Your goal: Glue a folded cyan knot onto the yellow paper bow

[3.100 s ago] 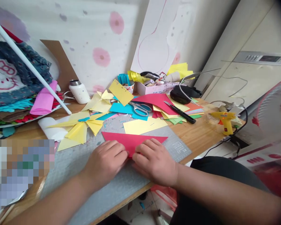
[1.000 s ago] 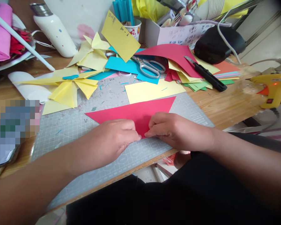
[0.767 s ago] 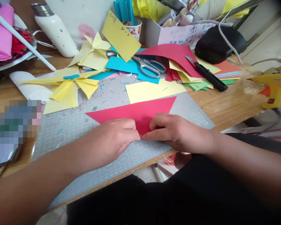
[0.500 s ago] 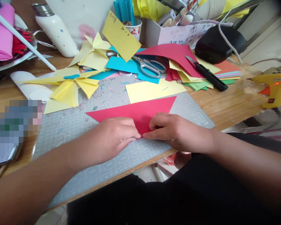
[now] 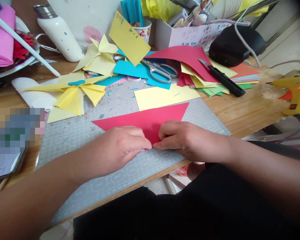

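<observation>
A red sheet of paper (image 5: 147, 118) lies on the grey cutting mat (image 5: 110, 186), its near edge under both hands. My left hand (image 5: 126, 143) is closed at that edge, thumb and fingers pinching the paper. Opposite it, my right hand (image 5: 182, 138) has its fingers curled and presses the same edge, the fingertips almost touching those of the left. The hands hide most of the paper's near edge. Just beyond the red paper is a pale yellow paper strip (image 5: 165, 96).
Folded yellow paper pieces (image 5: 70, 98), scissors (image 5: 161, 74) and a black utility knife (image 5: 225, 80) lie behind the mat. At the right stands a yellow glue gun (image 5: 296, 95) with its light on. A white bottle (image 5: 61, 36) and a phone (image 5: 10, 150) are on the left.
Both hands stay at the paper's near edge with almost the same grip. The whole view has shifted very slightly.
</observation>
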